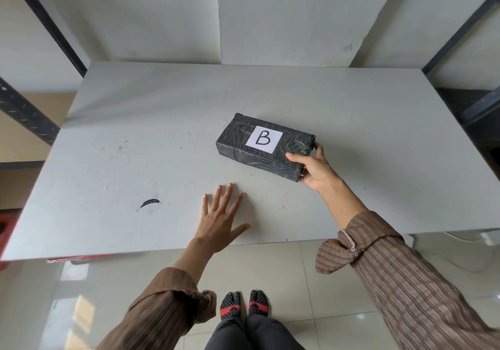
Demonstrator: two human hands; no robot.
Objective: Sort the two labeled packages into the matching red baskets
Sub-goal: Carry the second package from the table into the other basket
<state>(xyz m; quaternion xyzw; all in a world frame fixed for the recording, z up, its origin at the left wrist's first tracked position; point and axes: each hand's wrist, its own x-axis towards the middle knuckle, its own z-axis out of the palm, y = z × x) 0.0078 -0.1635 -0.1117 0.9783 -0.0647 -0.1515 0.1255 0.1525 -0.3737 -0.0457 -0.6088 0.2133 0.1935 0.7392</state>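
Observation:
A black-wrapped package (243,144) with a white paper label reading "B" lies on the grey table (135,122), right of the middle. My right hand (313,168) grips its near right end, thumb on the top face and fingers around the end. My left hand (220,219) rests flat on the table near the front edge, fingers spread, holding nothing. No second package is in view. A red basket (6,230) shows only as a sliver at the left edge, below table level.
Dark metal shelf frames stand at the far left (32,117) and far right (476,111) of the table. A black smudge (150,203) marks the tabletop near the front left. A red edge (81,258) peeks from under the table's front. Tiled floor lies below.

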